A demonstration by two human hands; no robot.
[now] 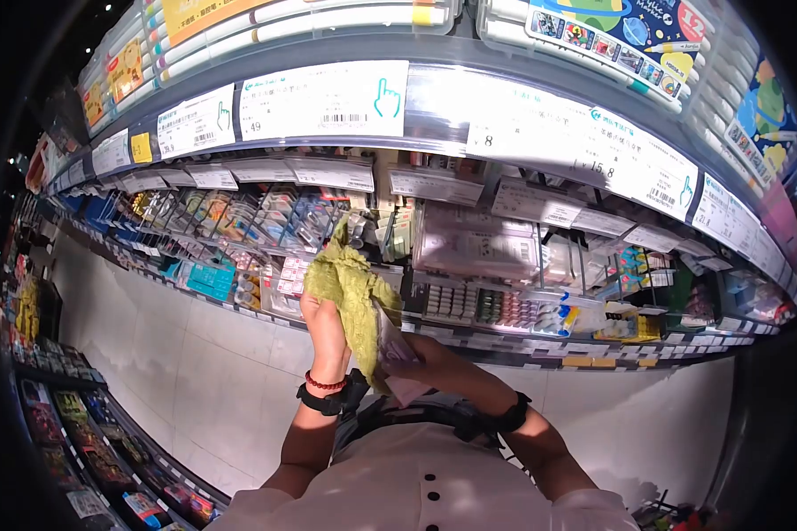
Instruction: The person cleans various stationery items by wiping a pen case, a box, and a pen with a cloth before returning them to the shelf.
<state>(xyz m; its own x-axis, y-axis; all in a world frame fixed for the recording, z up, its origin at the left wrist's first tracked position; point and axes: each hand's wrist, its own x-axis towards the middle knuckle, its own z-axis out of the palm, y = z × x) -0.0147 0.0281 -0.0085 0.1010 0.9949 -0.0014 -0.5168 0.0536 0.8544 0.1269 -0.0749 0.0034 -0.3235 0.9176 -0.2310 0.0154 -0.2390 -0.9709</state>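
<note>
A crumpled yellow-green cloth [347,285] is bunched up in front of my chest, with its folds hanging downward. My left hand [325,334] is closed on its left side, thumb against the fabric. On the other side my right hand [432,361] grips a flat, pale pink packet [393,347], which lies against the cloth; the right fingers are partly hidden behind it. The cloth overlaps the shelf front in this view.
A long shelf edge with price labels [323,99] curves across above my hands, bearing marker sets [624,35]. Lower racks hold small packaged goods [496,305] and a teal box [211,281]. Another display [88,434] stands at lower left. Pale floor tiles [164,354] lie below.
</note>
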